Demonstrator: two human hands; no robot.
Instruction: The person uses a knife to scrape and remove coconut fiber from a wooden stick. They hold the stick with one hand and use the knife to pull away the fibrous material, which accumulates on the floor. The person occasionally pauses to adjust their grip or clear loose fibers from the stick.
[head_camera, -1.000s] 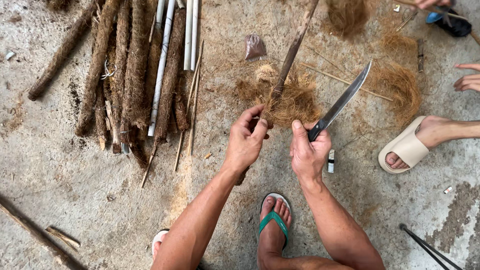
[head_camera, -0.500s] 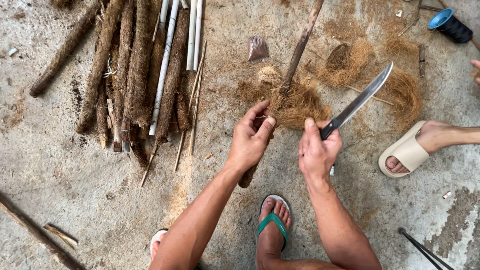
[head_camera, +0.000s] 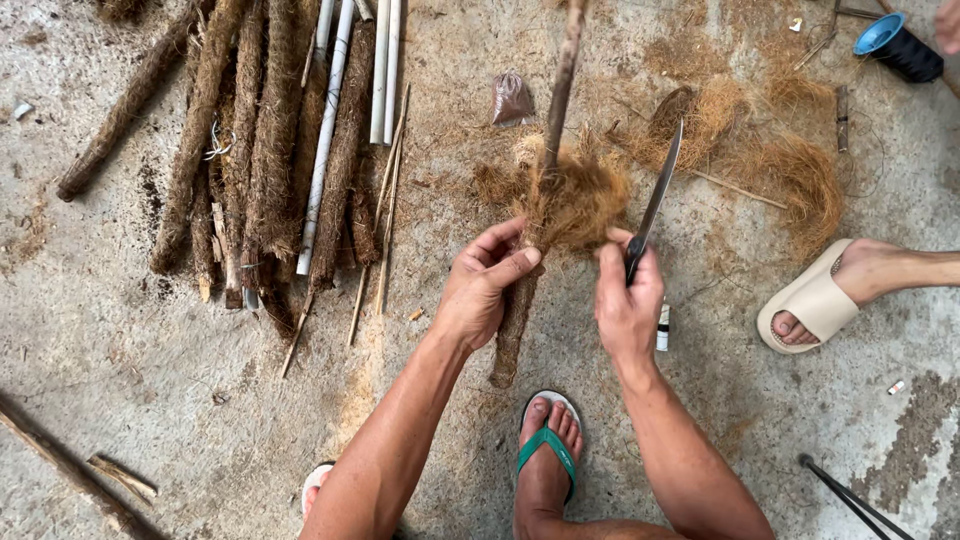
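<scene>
Stick (head_camera: 553, 130) top is running out of frame at the upper edge; its lower part, wrapped in brown fibre, is ending near the green flip-flop (head_camera: 547, 446). Fibre tuft (head_camera: 575, 195) is hiding the stick's middle. Knife handle is buried in the right hand (head_camera: 627, 305), only the blade (head_camera: 655, 195) is showing. Small white tube (head_camera: 662, 327) is partly hidden behind that hand. Another person's foot in a cream slide sandal (head_camera: 808, 298) is cut off at the right edge.

Versus half a second ago: blade is standing much steeper now, nearly upright, tip up beside the tuft; before it was slanting off to the right. Stick is also reading more vertical.

Left hand (head_camera: 483, 290) is gripping the wrapped stick, fingers curled round it, thumb on top, forearm coming in from lower left. Right hand fingers are clenched on the knife handle, just beside the left hand, wrist bent up.

Pile of fibre-wrapped sticks and white pipes (head_camera: 280, 140) is lying on the concrete floor (head_camera: 120, 360) to the left, well apart.
</scene>
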